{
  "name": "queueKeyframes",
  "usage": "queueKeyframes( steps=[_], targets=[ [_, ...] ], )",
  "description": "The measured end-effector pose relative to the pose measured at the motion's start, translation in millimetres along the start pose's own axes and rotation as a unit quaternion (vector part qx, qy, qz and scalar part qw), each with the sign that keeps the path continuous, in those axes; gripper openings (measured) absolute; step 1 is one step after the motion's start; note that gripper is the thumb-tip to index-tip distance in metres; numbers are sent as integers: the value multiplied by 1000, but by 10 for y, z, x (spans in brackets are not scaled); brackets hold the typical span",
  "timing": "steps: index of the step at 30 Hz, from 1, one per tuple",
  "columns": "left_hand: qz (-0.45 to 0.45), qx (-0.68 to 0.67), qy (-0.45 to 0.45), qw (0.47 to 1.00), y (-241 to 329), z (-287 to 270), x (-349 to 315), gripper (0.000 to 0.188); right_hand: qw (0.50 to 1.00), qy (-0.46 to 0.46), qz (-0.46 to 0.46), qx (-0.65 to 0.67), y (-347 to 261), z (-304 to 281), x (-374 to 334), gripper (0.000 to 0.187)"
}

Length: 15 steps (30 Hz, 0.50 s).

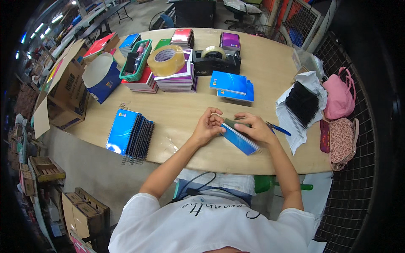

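Between my hands, at the near middle of the table, is a small blue notebook [237, 141] with a white row along its bound edge. My left hand [208, 127] pinches its upper left corner between thumb and fingers. My right hand [255, 127] curls over the bound edge, its thumb pressing there. A dark green piece [231, 122] lies along that edge, partly under the right fingers; its kind is unclear. Pliers with blue handles [280, 129] rest just right of my right hand. Two or more loose blue notebooks [229, 82] lie beyond my hands.
Spiral-bound blue notebooks [123, 131] are stacked at left. Black spiral coils [302, 104] sit on white paper at right, beside a pink bag [340, 95]. Farther back stand a tape dispenser [217, 63], a tape roll [166, 60], a green basket [137, 62] and a cardboard box [67, 95].
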<state>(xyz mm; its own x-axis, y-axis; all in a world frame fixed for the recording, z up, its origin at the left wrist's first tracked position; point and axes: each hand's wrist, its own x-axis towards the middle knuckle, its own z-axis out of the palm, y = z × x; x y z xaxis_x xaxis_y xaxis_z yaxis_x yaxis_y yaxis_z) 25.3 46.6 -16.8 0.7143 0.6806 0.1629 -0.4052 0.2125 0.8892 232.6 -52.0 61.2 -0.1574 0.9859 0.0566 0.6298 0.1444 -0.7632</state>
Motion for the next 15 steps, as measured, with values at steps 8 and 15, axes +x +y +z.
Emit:
queueKeyframes(
  steps=[8,15],
  targets=[
    [-6,-31,60,998,298,111,-216,73,906,253,139,-310,632,-111,-916,57],
    [-23,27,104,994,503,348,-359,81,877,242,159,-383,642,-10,-1142,51]
  ],
)
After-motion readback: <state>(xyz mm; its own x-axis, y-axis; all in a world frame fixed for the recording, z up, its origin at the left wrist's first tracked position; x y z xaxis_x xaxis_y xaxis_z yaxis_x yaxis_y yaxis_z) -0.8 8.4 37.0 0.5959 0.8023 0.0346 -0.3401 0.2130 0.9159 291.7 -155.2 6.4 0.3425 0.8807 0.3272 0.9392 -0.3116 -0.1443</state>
